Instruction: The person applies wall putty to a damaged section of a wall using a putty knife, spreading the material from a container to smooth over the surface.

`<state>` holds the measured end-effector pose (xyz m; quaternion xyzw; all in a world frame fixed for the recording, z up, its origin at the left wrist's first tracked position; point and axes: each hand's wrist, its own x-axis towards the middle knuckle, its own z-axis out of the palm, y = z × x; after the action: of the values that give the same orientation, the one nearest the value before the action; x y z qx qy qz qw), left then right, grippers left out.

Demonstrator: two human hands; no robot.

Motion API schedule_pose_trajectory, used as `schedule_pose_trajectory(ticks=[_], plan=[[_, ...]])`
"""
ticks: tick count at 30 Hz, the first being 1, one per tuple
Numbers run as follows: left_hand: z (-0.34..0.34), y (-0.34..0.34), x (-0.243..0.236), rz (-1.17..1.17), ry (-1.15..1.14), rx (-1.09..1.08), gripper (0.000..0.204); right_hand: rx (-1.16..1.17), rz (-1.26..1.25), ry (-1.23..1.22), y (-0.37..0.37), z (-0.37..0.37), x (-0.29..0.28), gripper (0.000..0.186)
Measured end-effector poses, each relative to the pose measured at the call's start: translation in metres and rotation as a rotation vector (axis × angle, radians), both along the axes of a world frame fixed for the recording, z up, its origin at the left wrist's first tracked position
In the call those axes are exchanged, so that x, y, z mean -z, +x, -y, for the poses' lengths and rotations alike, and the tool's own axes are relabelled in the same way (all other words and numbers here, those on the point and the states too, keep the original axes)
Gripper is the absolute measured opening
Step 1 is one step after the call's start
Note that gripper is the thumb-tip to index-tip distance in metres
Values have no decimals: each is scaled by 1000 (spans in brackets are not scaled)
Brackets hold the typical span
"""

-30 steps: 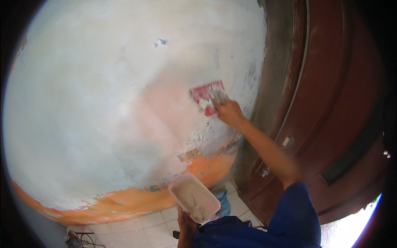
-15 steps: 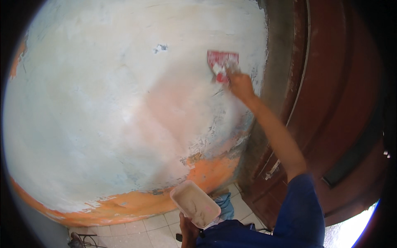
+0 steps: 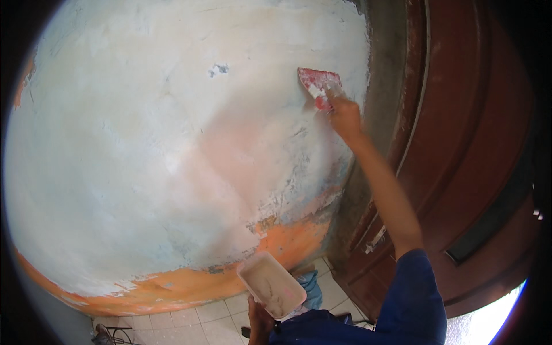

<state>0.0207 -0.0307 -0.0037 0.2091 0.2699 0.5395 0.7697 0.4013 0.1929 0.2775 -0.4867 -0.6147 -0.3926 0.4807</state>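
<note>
My right hand has fingers clamped on a red putty knife, at the patchy wall; my left hand grips the filler tub (fingers partly hidden). Probably I'm skimming; the next stroke calls for even pressure.

The right hand and the red scraper are now higher on the wall and closer to the brown door than before.

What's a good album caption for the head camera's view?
Right hand working a smeared red putty knife at a patchy wall, left hand holding a rectangular tub of paste.
</note>
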Motion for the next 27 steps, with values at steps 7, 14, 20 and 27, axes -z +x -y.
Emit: schedule_pose_trajectory(ticks=[7,14,20,27], plan=[[1,2,-5,2,-75,-19,50,-34,90,-234,-19,6,83,60],[0,2,-3,-5,-67,-17,51,19,-33,-2,-1,26,11,47],[2,4,-4,-49,-17,-10,52,-123,6,8,-17,-23,31,54],[-1,2,-4,-40,-27,1,53,-334,-17,-207,-47,30,56,53]])
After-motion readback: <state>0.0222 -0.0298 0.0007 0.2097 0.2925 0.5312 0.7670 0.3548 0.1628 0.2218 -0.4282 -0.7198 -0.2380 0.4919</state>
